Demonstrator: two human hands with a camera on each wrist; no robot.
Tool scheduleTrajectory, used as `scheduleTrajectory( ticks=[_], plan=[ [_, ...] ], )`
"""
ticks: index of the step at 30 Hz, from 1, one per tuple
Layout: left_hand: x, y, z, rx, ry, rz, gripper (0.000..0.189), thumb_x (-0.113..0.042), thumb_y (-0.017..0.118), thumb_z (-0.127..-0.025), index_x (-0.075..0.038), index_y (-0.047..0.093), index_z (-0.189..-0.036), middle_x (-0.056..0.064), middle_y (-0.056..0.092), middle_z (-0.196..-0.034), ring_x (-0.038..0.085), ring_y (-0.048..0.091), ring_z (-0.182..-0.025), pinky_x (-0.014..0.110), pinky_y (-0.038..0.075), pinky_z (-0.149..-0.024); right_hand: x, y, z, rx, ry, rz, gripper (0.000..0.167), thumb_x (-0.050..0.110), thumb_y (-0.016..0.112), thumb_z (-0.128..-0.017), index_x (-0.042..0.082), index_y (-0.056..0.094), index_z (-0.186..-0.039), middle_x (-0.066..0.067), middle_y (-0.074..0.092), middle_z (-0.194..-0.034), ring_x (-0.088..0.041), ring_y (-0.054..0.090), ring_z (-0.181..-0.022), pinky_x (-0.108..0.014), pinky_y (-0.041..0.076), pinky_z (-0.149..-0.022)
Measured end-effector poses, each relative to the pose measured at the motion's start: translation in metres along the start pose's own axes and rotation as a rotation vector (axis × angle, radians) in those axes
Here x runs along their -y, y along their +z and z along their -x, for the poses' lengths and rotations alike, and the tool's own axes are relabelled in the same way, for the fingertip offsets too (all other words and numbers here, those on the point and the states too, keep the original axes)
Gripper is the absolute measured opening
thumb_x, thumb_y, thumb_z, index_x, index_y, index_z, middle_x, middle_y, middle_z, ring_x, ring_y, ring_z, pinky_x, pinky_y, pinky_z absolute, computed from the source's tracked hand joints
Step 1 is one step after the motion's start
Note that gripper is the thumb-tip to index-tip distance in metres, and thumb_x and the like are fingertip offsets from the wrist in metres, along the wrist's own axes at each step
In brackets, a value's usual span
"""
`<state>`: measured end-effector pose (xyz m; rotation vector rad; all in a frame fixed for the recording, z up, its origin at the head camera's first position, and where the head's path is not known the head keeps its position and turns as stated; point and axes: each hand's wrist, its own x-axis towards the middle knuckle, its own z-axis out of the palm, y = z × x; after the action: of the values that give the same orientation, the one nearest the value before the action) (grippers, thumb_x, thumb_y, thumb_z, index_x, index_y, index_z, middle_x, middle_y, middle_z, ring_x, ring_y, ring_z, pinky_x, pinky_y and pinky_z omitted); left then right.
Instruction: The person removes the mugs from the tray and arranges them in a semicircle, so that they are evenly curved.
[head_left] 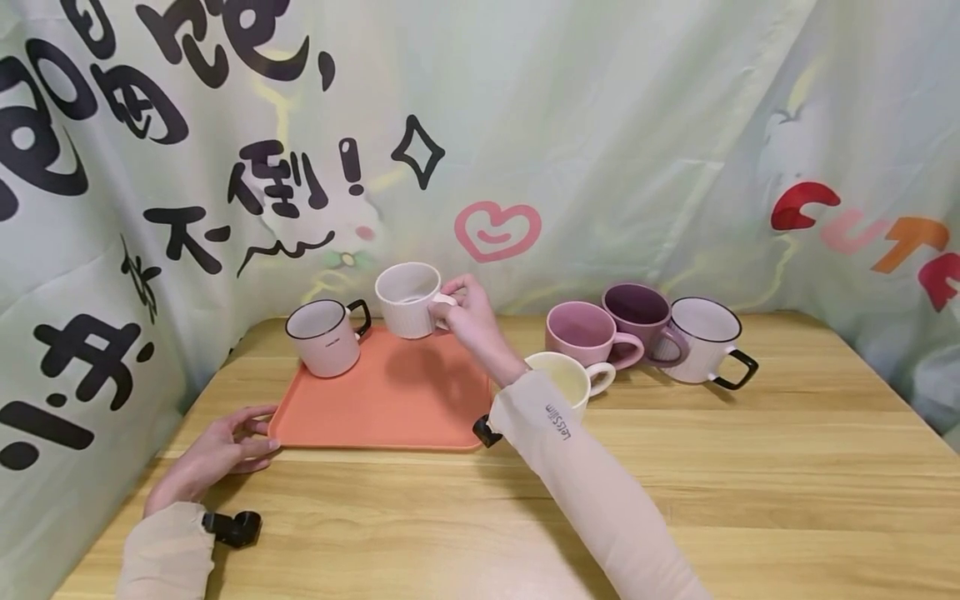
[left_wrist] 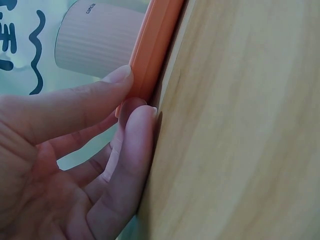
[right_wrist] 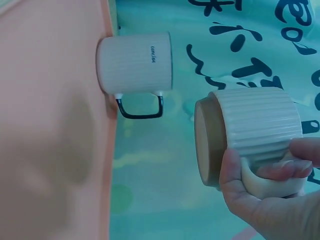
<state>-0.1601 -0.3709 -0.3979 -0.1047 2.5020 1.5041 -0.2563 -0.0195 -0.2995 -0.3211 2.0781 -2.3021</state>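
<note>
My right hand (head_left: 468,312) grips a white ribbed mug (head_left: 407,304) by its handle, holding it in the air over the back of the orange tray (head_left: 390,421). In the right wrist view the mug's unglazed base (right_wrist: 212,142) shows, with fingers through the handle. My left hand (head_left: 225,446) pinches the tray's near left corner, thumb on the rim and fingertips beneath, as the left wrist view shows. On the tray's left side stands a white mug (head_left: 327,346) with a black rim and black handle, upright.
Right of the tray stand a cream mug (head_left: 573,385), partly hidden by my right sleeve, a pink mug (head_left: 577,329), a purple mug (head_left: 637,312) and a second white mug with black rim (head_left: 701,337). A printed curtain (head_left: 600,125) hangs behind the wooden table (head_left: 787,500).
</note>
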Motion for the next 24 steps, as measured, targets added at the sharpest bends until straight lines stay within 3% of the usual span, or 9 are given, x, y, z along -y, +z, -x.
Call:
scheduleTrajectory(
  ticks=[4,7,10,15,24],
  plan=[
    [0.001,0.000,-0.001,-0.001,-0.006,0.001,0.068,0.002,0.064,-0.097,0.016,0.024,-0.150,0.029,0.050,-0.123,0.013,0.065,-0.089,0.030,0.061,-0.077,0.003,-0.007,0.002,-0.011,-0.001,-0.019,0.019,-0.008,0.057,-0.092,0.002,0.045,-0.101,-0.022,0.062,-0.099,-0.021,0.058,-0.078,-0.042,0.062,-0.075],
    [0.001,0.000,-0.001,0.000,-0.011,0.008,0.069,0.003,0.064,-0.097,0.016,0.023,-0.151,0.029,0.049,-0.124,0.013,0.065,-0.089,0.030,0.061,-0.077,0.005,-0.013,0.003,-0.027,-0.007,-0.037,0.019,-0.009,0.057,-0.091,0.003,0.046,-0.100,-0.015,0.060,-0.090,-0.017,0.052,-0.069,-0.034,0.060,-0.069],
    [0.001,0.001,-0.001,-0.001,-0.014,0.013,0.070,0.003,0.064,-0.096,0.016,0.022,-0.151,0.029,0.048,-0.124,0.013,0.065,-0.089,0.030,0.061,-0.077,0.008,-0.017,0.005,-0.042,-0.017,-0.051,0.020,-0.010,0.058,-0.091,0.003,0.046,-0.100,-0.008,0.056,-0.080,-0.014,0.047,-0.064,-0.026,0.053,-0.062],
    [0.001,0.000,-0.001,-0.002,-0.014,0.013,0.070,0.003,0.064,-0.096,0.016,0.022,-0.151,0.029,0.048,-0.124,0.012,0.065,-0.089,0.029,0.061,-0.077,0.013,-0.025,0.009,-0.063,-0.036,-0.034,0.020,-0.009,0.059,-0.090,0.003,0.047,-0.100,-0.003,0.052,-0.074,-0.012,0.045,-0.063,-0.022,0.041,-0.058],
    [-0.001,0.000,0.000,-0.005,-0.008,0.001,0.069,0.003,0.064,-0.097,0.016,0.023,-0.150,0.029,0.049,-0.123,0.013,0.065,-0.089,0.029,0.061,-0.077,0.019,-0.040,0.013,-0.095,-0.054,-0.020,0.020,-0.009,0.059,-0.089,0.004,0.047,-0.098,-0.001,0.050,-0.069,-0.012,0.043,-0.060,-0.021,0.040,-0.057]
  ],
)
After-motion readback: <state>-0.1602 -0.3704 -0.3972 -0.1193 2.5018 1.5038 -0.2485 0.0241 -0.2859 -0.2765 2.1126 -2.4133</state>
